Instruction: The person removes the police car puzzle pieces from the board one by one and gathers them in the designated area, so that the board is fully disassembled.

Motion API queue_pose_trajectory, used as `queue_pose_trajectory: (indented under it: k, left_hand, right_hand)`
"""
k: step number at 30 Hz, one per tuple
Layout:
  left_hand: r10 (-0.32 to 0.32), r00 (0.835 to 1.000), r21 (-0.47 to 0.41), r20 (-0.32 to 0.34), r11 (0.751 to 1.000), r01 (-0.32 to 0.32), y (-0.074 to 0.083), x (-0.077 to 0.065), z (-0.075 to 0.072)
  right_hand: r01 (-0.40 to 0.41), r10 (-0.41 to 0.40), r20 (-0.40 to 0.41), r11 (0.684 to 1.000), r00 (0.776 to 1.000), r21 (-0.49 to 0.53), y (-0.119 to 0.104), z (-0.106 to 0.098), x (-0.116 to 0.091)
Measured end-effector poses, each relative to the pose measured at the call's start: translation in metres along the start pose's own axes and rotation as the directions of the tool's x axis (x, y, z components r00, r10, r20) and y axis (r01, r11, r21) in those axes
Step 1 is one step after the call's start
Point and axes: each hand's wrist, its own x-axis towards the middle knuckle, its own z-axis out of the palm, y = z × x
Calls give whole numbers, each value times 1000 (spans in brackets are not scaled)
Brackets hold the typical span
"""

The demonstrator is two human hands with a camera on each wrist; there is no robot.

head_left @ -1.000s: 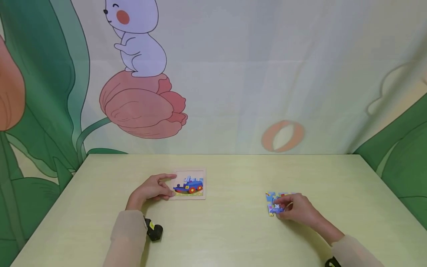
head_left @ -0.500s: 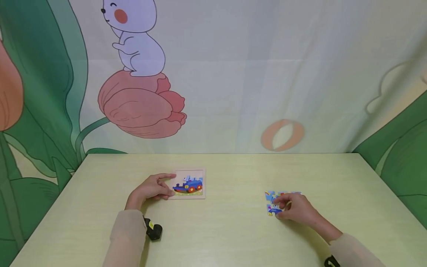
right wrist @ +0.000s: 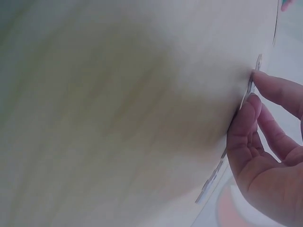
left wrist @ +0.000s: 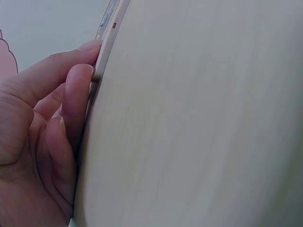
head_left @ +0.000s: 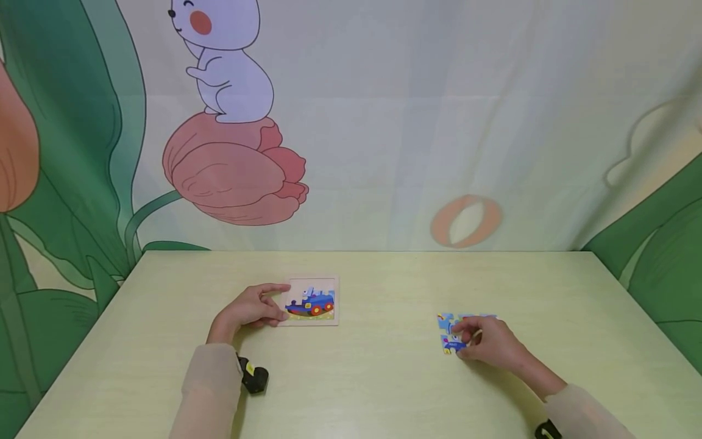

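Note:
My left hand grips the left edge of a wooden puzzle board, index finger at its upper corner and thumb at its lower one. Inside the board lies a partly filled picture of a blue train with red and yellow wheels. Over to the right, my right hand has thumb and curled fingertips at a blue puzzle piece, down on the table. Several other loose pieces lie around these fingers, partly hidden by the hand. In the left wrist view the thumb and fingers meet the board's side.
A pale wooden table carries everything. Behind its far edge hangs a printed curtain with a white animal and flowers. Black wrist cameras sit below the left hand and by the right sleeve.
The blue piece at my right fingertips has shifted and turned slightly among the loose pieces. My left hand and the board keep their place.

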Motion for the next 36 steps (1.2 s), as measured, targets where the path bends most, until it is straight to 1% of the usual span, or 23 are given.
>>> queue_pose_trajectory:
  k: [5, 9, 13, 15, 20, 25, 27, 29, 36]
  left_hand:
    - [1, 1000, -2, 2, 1000, -1, 1, -1, 0]
    - [4, 1000, -6, 7, 1000, -4, 2, -2, -1]
    - [13, 1000, -11, 18, 1000, -13, 1, -3, -1]
    - [15, 1000, -11, 19, 1000, -15, 1, -3, -1]
    - [21, 1000, -6, 13, 1000, -21, 0, -2, -1]
    - [27, 1000, 4, 13, 1000, -28, 0, -1, 0]
    - [28, 999, 7, 18, 1000, -28, -1, -1, 1]
    - [27, 999, 6, 17, 1000, -27, 0, -1, 0]
    - [42, 999, 3, 24, 999, -42, 0, -2, -2]
  right_hand:
    - [1, -1, 1, 1000, 1000, 2, 0, 0, 0]
    - [-22, 23, -38, 1000, 999, 16, -5, 1, 0]
    - [-56, 61, -65, 996, 996, 73, -14, 3, 5]
    - [-51, 58, -53, 992, 997, 112, -20, 6, 10]
    - [0, 3, -16, 983, 1000, 181, -36, 20, 30]
    - [63, -65, 4, 974, 998, 217, -58, 39, 53]
    - [75, -78, 5, 973, 997, 220, -68, 48, 64]
    - [73, -76, 6, 971, 997, 226, -79, 57, 75]
    - [-1, -4, 18, 956, 1000, 293, -118, 92, 114]
